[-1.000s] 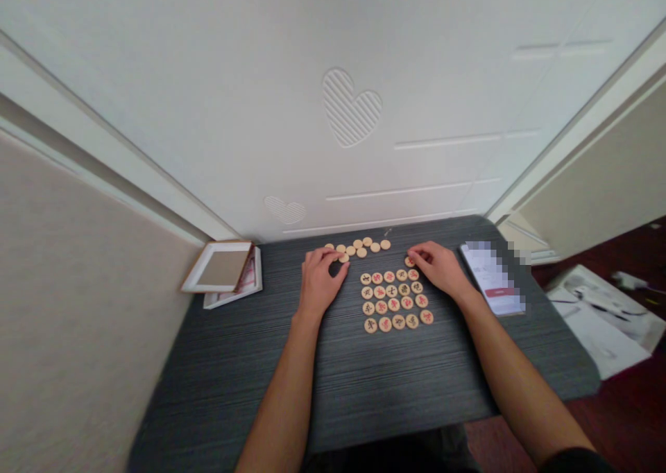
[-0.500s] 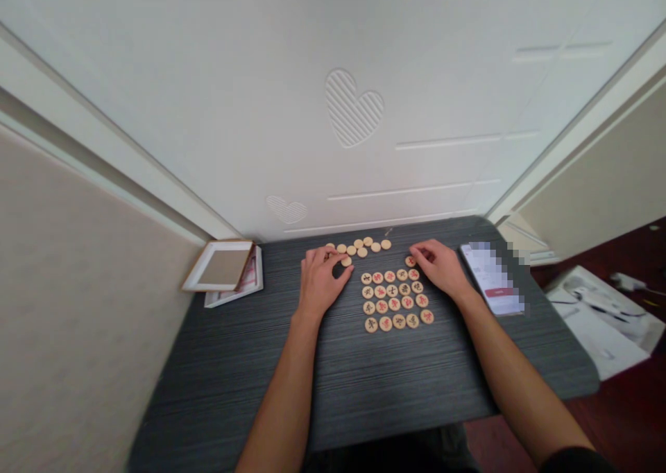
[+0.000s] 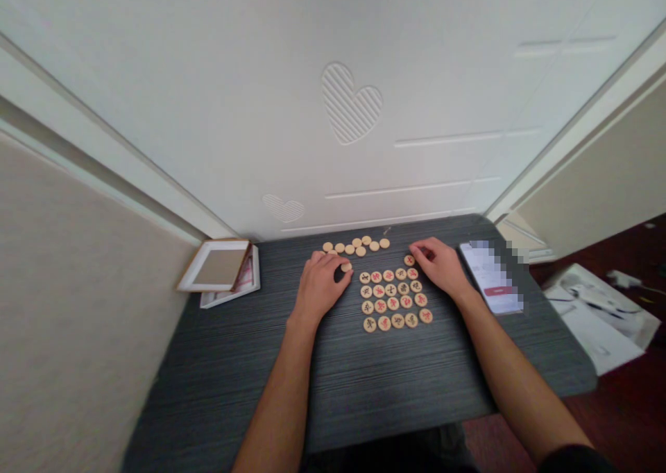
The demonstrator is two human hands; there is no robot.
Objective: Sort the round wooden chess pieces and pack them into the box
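Observation:
Round wooden pieces with red or black characters form four rows, with a marked piece (image 3: 392,290) near their middle. Another marked piece (image 3: 409,260) lies above the rows at the right, beside the fingertips of my right hand (image 3: 437,261), whose thumb and fingers are curved and apart. My left hand (image 3: 321,284) pinches a plain-faced piece (image 3: 346,268) between thumb and fingertips, left of the rows. Behind it several blank-side-up pieces (image 3: 361,251) lie in a loose group, partly hidden by that hand.
On the dark table (image 3: 234,369), a box lid (image 3: 218,267) rests on a white tray (image 3: 230,297) at the left. A phone (image 3: 492,277) lies right of my right hand. A white box (image 3: 603,313) is beyond the table's right edge.
My left hand has taken hold of the plain piece and drawn it slightly nearer. My right fingertips have come off the marked piece at the upper right.

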